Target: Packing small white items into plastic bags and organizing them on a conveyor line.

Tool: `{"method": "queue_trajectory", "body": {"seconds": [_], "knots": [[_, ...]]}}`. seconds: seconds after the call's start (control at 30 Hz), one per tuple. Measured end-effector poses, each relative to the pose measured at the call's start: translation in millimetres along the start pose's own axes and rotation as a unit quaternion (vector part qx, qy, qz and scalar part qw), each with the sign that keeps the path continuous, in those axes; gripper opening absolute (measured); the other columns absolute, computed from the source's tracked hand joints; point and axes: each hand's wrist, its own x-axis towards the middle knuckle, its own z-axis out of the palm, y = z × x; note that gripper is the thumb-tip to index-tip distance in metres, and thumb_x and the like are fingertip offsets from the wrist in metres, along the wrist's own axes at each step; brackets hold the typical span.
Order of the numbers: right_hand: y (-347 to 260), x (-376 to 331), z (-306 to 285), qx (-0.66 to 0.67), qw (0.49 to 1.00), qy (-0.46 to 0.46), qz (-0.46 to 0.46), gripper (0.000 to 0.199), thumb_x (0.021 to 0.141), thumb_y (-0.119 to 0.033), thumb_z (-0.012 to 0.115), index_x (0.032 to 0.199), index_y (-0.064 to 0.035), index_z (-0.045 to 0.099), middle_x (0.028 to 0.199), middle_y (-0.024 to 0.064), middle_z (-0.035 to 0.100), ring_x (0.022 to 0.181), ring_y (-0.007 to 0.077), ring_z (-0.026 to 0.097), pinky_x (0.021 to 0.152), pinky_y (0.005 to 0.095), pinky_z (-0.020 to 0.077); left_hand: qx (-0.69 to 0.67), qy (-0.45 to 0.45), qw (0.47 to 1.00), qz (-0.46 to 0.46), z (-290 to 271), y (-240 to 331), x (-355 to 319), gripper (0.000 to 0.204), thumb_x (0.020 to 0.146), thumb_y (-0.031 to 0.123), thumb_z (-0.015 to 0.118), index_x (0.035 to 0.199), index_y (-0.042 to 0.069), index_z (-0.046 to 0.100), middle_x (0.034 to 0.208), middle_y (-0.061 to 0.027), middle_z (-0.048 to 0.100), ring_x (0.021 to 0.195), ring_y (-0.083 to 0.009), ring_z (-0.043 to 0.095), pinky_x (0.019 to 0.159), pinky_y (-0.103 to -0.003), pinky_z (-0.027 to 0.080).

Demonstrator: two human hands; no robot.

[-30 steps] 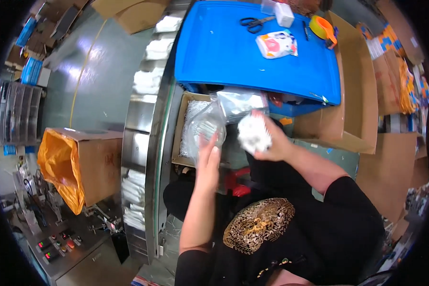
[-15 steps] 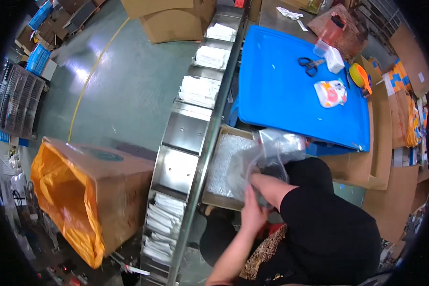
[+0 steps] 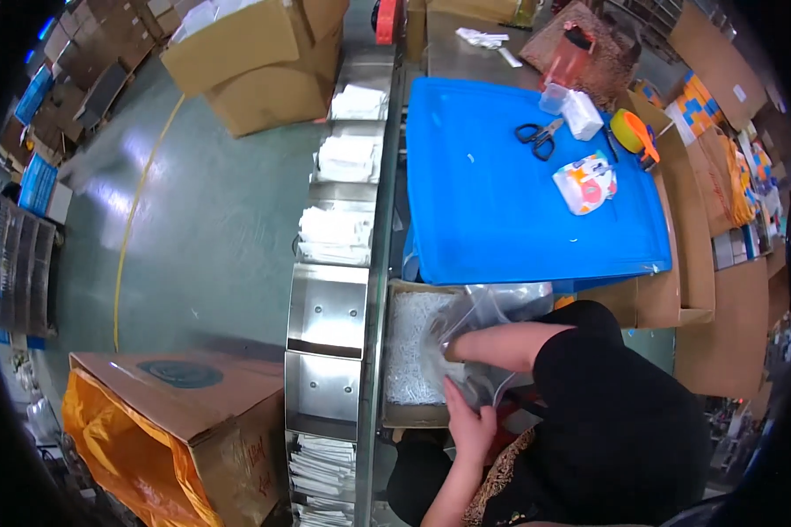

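Left hand [image 3: 471, 420]: lies at the near edge of the clear plastic bag [image 3: 483, 325], fingers curled onto the film and pinching it; half a second ago it sat in much the same place, and a second ago it was raised flat against the bag with the fingers spread
Right hand [image 3: 453, 347]: pushed down inside the mouth of the bag, mostly hidden by the film, so whether its fingers are together or apart cannot be told; a second ago it was held up and wrapped around a white bundle
Clear plastic bag: sits crumpled over the open cardboard box [image 3: 397, 351] just below the near edge of the blue tabletop; it was held upright above the box a second ago and now droops into it
Cardboard box: holds a bed of small white pieces [image 3: 409, 351], in plain view to the left of the bag
Blue tabletop [image 3: 501, 202]: carries black-handled scissors [image 3: 536, 136], a small white box [image 3: 582, 114], an orange tape dispenser [image 3: 634, 133] and a white pouch with coloured patches [image 3: 585, 183]; all lie as they did before
Metal tray rack [image 3: 334, 290]: runs down the left of the table, its upper compartments filled with white packets [image 3: 336, 233], two middle ones bare steel
Orange-lined carton [image 3: 149, 422]: stands on the green floor at lower left; the view has swung toward it since a second ago, so it now shows larger and nearer
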Motion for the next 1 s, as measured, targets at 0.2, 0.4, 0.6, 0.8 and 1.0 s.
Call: {"method": "queue_trajectory", "body": {"seconds": [0.2,0.4,0.6,0.8,1.0], "knots": [[0,-220,-228,0.058,0.899,-0.252,-0.353,0.045,0.078,-0.034,0.058,0.111,-0.0034,0.053,0.105,0.0145,0.057,0.102,0.0273,0.05,0.087,0.0371,0.038,-0.008,0.035,0.999,0.004,4,-4,3,0.08,0.065,0.007,0.055,0.133,-0.003,0.014,0.133,-0.0271,0.025,0.121,-0.0338,0.034,0.093,-0.034,0.034],[153,-171,-424,0.164,0.824,0.536,-0.078,0.048,0.074,-0.032,0.062,0.11,-0.002,0.052,0.102,0.0139,0.059,0.092,0.0246,0.057,0.079,0.0325,0.045,-0.005,-0.024,0.999,-0.021,2,-10,9,0.081,0.065,0.011,0.053,0.133,-0.003,0.011,0.131,-0.0297,0.026,0.12,-0.0407,0.03,0.095,-0.038,0.032],[214,-67,-465,0.137,0.81,0.57,0.012,0.073,0.068,-0.051,0.061,0.119,-0.001,0.046,0.114,0.0189,0.052,0.105,0.0301,0.05,0.089,0.0336,0.0394,0.011,-0.102,0.994,-0.045,9,-38,20,0.085,0.069,0.02,0.057,0.133,-0.004,0.006,0.133,-0.028,0.023,0.121,-0.0395,0.03,0.093,-0.038,0.036],[234,-16,-507,0.14,0.859,0.487,0.08,0.09,0.062,-0.061,0.06,0.122,0.0022,0.042,0.12,0.0211,0.047,0.111,0.0306,0.046,0.092,0.0334,0.0367,-0.029,-0.152,0.98,-0.126,28,-80,24,0.085,0.069,0.024,0.059,0.133,-0.001,0.008,0.126,-0.0271,0.032,0.112,-0.0393,0.04,0.086,-0.04,0.041],[253,28,-515,0.195,0.894,0.395,0.079,0.1,0.06,-0.064,0.06,0.128,0.0026,0.031,0.126,0.0211,0.041,0.117,0.0296,0.04,0.096,0.032,0.0328,0.04,-0.101,0.992,-0.06,45,-94,24,0.075,0.074,0.032,0.06,0.132,0.003,0.023,0.114,-0.0238,0.045,0.1,-0.0392,0.048,0.084,-0.043,0.04]]}}
